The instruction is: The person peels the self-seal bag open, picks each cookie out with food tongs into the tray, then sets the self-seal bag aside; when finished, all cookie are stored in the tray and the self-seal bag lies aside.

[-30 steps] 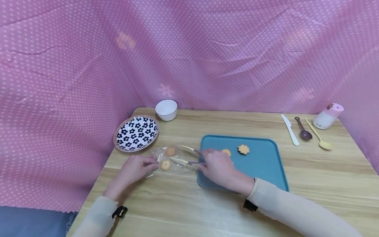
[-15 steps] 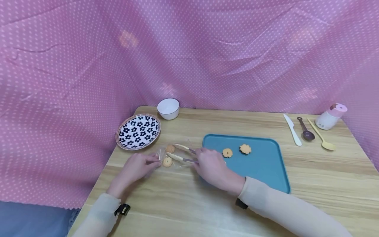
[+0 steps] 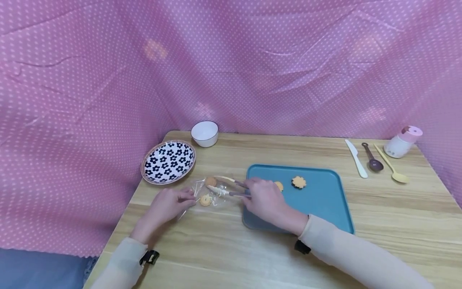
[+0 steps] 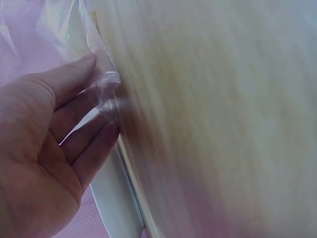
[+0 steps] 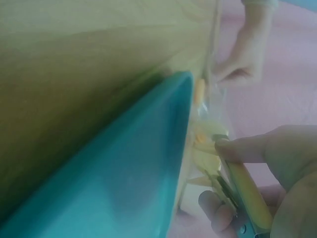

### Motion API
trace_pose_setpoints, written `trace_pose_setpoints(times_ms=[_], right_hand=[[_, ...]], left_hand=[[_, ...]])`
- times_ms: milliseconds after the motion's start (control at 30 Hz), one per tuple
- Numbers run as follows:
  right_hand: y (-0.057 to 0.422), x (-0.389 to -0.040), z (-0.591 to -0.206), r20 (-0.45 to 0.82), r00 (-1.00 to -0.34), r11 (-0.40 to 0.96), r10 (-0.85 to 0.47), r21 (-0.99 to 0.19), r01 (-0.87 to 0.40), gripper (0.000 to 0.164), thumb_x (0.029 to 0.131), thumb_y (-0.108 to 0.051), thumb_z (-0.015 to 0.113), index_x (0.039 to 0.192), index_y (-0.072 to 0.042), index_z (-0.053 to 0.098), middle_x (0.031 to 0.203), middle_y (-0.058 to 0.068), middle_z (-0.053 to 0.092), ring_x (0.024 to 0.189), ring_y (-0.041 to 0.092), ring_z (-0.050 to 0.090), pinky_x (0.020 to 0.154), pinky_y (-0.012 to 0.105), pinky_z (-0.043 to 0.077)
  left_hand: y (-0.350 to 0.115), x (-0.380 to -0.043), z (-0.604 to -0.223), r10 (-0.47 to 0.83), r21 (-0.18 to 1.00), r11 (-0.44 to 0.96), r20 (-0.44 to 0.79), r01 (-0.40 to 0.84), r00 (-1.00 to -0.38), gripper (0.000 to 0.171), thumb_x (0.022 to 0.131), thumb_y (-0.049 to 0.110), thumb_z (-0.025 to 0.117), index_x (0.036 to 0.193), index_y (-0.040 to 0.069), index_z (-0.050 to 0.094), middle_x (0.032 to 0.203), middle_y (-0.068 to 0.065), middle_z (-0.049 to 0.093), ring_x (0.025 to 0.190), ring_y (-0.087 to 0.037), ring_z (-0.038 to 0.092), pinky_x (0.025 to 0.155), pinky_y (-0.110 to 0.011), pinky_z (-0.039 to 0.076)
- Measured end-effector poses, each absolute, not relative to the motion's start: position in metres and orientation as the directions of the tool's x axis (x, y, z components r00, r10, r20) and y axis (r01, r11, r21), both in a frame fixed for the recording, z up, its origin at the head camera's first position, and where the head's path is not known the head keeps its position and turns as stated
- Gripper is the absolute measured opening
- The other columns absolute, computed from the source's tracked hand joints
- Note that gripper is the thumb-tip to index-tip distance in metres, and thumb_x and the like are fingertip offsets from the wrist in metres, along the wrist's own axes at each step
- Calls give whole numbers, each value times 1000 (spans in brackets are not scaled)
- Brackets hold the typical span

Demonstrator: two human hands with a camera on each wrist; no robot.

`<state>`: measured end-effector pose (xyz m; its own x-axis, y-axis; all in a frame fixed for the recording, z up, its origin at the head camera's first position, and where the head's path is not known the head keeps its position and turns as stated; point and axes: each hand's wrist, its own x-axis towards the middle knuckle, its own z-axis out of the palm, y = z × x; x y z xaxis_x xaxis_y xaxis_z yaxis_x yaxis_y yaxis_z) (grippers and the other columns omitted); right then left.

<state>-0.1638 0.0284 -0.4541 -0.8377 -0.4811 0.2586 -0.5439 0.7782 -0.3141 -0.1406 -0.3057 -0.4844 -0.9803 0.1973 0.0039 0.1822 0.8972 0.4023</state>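
Observation:
In the head view my left hand point(image 3: 167, 204) pinches the edge of a clear plastic bag point(image 3: 197, 188) lying at the table's left-middle. The left wrist view shows thumb and fingertips on the crinkled film point(image 4: 108, 77). Two round cookies are at the bag: a darker cookie point(image 3: 211, 182) and, nearer me, a pale cookie point(image 3: 205, 200). My right hand point(image 3: 267, 200) grips a pair of tongs point(image 3: 238, 194) over the tray's left edge. Their pale tips reach into the bag on either side of the darker cookie; whether they squeeze it, I cannot tell.
A teal tray point(image 3: 314, 204) carries a flower-shaped cookie point(image 3: 298, 182) and another cookie point(image 3: 279, 186) partly behind my right hand. A flower-patterned plate point(image 3: 167, 162) and white bowl point(image 3: 205, 134) stand back left. Far right lie a knife point(image 3: 356, 158), brown scoop point(image 3: 373, 160), yellow spoon point(image 3: 393, 168) and pink-lidded jar point(image 3: 402, 142).
The tongs and right hand went left toward the cookies, then back a little to the right. The darker cookie has shifted slightly right. My left hand keeps its place on the bag.

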Motion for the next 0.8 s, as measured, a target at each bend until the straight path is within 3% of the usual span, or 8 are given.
trace_pose_setpoints(times_ms=[133, 333, 567, 800], right_hand=[[50, -163, -446, 266, -847, 768, -461, -359, -530, 36, 81, -34, 84, 110, -16, 76, 106, 2, 78, 76, 10, 72, 57, 22, 57], [108, -158, -430, 245, -872, 765, -423, -419, -489, 38, 79, -34, 86, 111, -16, 75, 100, 0, 78, 63, 4, 58, 50, 19, 44], [194, -148, -425, 219, -874, 777, -434, -400, -486, 45, 74, -26, 91, 115, -14, 75, 97, 3, 78, 68, 5, 56, 55, 18, 44], [255, -132, -436, 218, -860, 777, -461, -368, -510, 46, 68, -24, 94, 110, -18, 76, 87, -7, 75, 67, -6, 52, 52, 16, 41]], left_hand=[[-308, -140, -486, 204, 401, 897, 1, 187, -979, 22, 88, 44, 77, 106, 31, 78, 134, 1, 69, 131, -29, 64, 117, -58, 43], [-310, -141, -487, 202, 418, 890, 2, 184, -979, 17, 87, 42, 77, 102, 34, 79, 134, 2, 68, 132, -28, 63, 118, -57, 42], [-311, -143, -486, 219, 408, 892, -17, 193, -976, 19, 88, 46, 76, 104, 35, 79, 135, 1, 68, 132, -26, 63, 119, -58, 40], [-310, -143, -485, 231, 399, 895, -26, 202, -973, 20, 88, 45, 76, 105, 34, 79, 133, 2, 70, 130, -26, 65, 118, -59, 41]])
